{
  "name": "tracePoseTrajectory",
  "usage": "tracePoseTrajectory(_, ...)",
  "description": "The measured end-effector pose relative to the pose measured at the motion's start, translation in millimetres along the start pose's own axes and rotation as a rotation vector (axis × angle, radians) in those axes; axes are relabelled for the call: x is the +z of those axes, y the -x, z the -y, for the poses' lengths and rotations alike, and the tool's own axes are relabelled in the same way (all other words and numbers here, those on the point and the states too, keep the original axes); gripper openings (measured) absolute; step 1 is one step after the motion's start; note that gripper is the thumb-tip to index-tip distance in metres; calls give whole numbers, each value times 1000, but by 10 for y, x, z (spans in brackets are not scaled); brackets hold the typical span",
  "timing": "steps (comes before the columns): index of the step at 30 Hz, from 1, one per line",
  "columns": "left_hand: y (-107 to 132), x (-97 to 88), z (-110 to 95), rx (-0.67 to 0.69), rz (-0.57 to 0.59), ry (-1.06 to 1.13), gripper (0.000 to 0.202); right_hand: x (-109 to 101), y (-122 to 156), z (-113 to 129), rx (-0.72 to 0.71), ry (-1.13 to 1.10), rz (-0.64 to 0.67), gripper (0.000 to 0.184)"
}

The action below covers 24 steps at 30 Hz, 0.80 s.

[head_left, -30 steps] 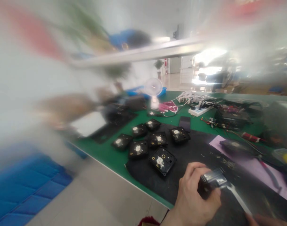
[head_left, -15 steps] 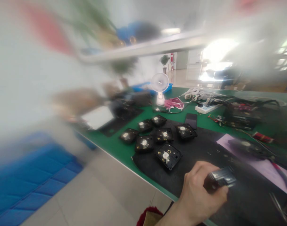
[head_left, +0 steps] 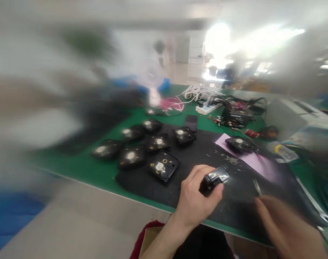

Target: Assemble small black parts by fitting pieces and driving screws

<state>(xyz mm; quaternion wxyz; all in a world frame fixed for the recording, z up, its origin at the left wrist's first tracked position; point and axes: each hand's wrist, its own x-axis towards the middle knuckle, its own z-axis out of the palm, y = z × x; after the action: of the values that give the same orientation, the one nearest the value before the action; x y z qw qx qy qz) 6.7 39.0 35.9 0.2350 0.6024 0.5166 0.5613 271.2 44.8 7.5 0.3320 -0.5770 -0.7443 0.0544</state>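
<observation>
My left hand (head_left: 196, 198) is closed round a small black and silver part (head_left: 214, 177) and holds it just above the black mat (head_left: 234, 194). My right hand (head_left: 285, 226) is at the lower right, smeared by motion, with a thin metal tool (head_left: 257, 187) near its fingertips; I cannot tell whether it grips the tool. Several square black modules with pale round centres lie left of my hands, the nearest one (head_left: 164, 166) on the mat's left part. Another black module (head_left: 240, 144) rests on a pink sheet (head_left: 260, 165).
The green table (head_left: 99, 172) runs to a near edge with floor below. At the back are a white power strip (head_left: 208, 108) with white cables, a dark phone (head_left: 191, 122), a circuit assembly (head_left: 238, 114), a pink item (head_left: 169, 104) and a grey box (head_left: 293, 115).
The view has swung right and down. My left hand keeps its hold on the small part. My right hand, out of frame half a second ago, has come in at the lower right.
</observation>
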Motion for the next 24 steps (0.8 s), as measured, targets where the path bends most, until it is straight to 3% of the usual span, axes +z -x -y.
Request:
tracePoseTrajectory(3,-20,14,45,-3,10,-6,33,-117,-104,189,92,21,89,39)
tracePoseTrajectory(6,-30,19,71,8,17,-19,34,-221,-143,514,268,-18,7,37)
tracePoseTrajectory(9,-37,7,65,17,26,-32,32,-296,-157,800,342,-99,-92,35)
tracePoseTrajectory(16,-27,33,66,26,-4,-78,32,-279,-270,984,157,-219,-197,28)
tracePoseTrajectory(24,-35,34,68,24,4,-90,29,-251,-265,1080,135,-280,-137,28)
